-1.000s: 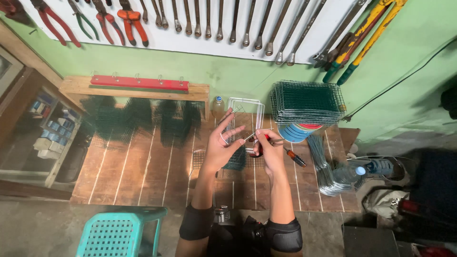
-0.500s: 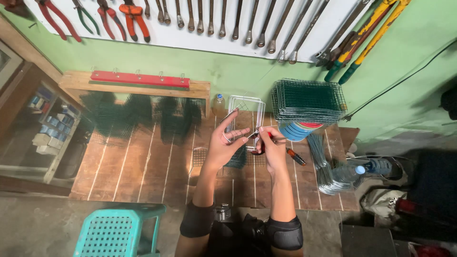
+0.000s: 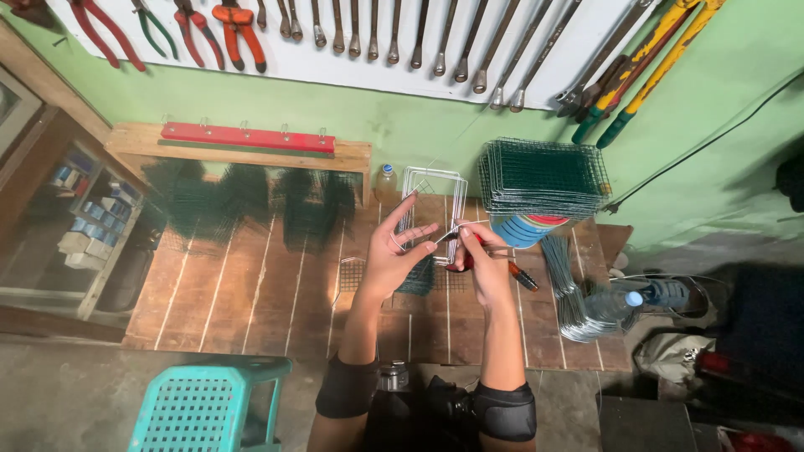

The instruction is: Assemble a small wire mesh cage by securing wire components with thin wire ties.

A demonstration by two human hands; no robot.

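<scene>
wire frame: a pale rectangular wire frame (image 3: pixel 433 208) stood over the wooden table (image 3: pixel 251 293), right in front of the person, same spot as a second earlier
change: barely anything moved, the hands just crept a bit closer together at the frame's lower end, so the work looked mid-step, not wrapped up
left hand: the left hand (image 3: pixel 394 259) was spread, fingers fanned and touching the frame's lower left side, steadying it more than gripping it
right hand: the right hand (image 3: pixel 484 264) was closed around red-handled pliers (image 3: pixel 494 258), nose pointing at the frame's bottom right corner
under the hands: a small green mesh piece (image 3: pixel 416 278) lay flat on the table
further out: a stack of green mesh panels (image 3: pixel 543 176) sat to the right, loose bent wires (image 3: pixel 569 293) beside it, a small bottle (image 3: pixel 385 182) by the wall
wall: wrenches (image 3: pixel 402 33) and cutters hung above
</scene>
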